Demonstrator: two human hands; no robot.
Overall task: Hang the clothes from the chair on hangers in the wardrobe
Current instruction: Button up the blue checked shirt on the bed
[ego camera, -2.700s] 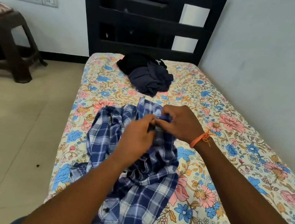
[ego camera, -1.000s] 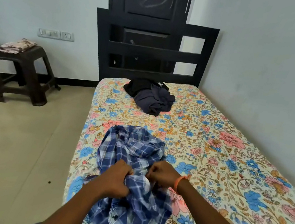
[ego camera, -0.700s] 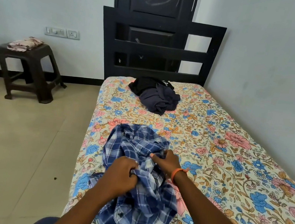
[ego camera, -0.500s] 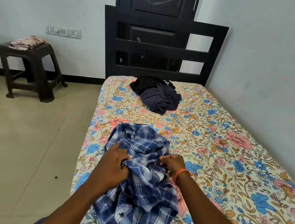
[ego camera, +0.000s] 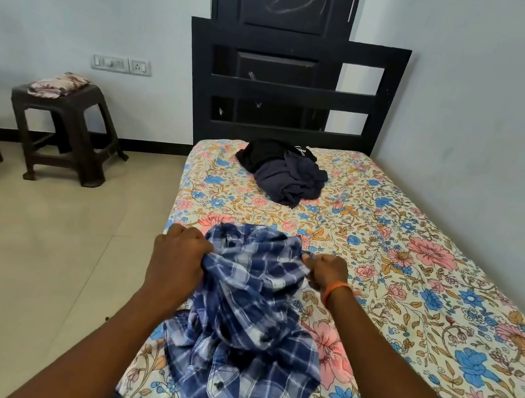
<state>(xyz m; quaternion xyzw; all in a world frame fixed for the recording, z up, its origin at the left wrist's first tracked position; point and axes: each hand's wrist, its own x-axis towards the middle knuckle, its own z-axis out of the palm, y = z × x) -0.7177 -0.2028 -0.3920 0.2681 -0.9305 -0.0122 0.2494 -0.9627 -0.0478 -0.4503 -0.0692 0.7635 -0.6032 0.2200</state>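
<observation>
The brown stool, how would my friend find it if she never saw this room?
Start at the black headboard against the far wall and look left along the floor, under the wall switches. There stands the brown stool, beside the bed. It alone has a folded flowery cloth on top.

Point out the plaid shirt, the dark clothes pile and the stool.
plaid shirt (ego camera: pixel 247 304): head view, bunched middle.
dark clothes pile (ego camera: pixel 284 171): head view, centre of heap.
stool (ego camera: pixel 61 102): head view, bare seat top.
</observation>
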